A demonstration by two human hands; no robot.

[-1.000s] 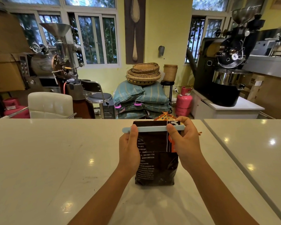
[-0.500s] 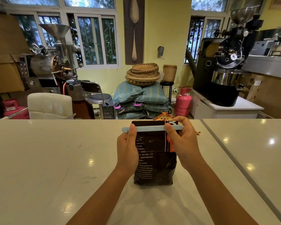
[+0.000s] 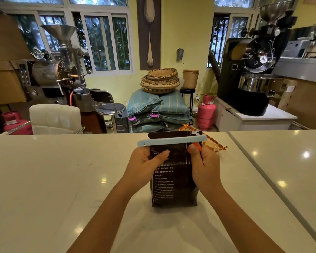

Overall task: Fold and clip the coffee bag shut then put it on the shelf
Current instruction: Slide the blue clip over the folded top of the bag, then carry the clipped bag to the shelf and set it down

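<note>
A dark brown coffee bag (image 3: pixel 173 185) with white print stands upright on the white counter (image 3: pixel 62 179). A long light-blue clip (image 3: pixel 171 140) lies across its folded top, level with the far edge of the counter. My left hand (image 3: pixel 144 163) grips the bag's left side just under the clip, thumb on the front. My right hand (image 3: pixel 204 165) grips the right side, thumb pressed on an orange patch near the clip's end.
An orange patterned packet (image 3: pixel 213 143) lies on the counter behind the bag, to the right. A seam (image 3: pixel 263 179) splits off a second counter at right. Beyond the counter stand a white chair (image 3: pixel 55 117), sacks (image 3: pixel 159 112), pink gas cylinders and roasting machines.
Both hands have slid down from the clip's ends to the sides of the bag below it. The clip stays across the top. The bag has hardly moved.
</note>
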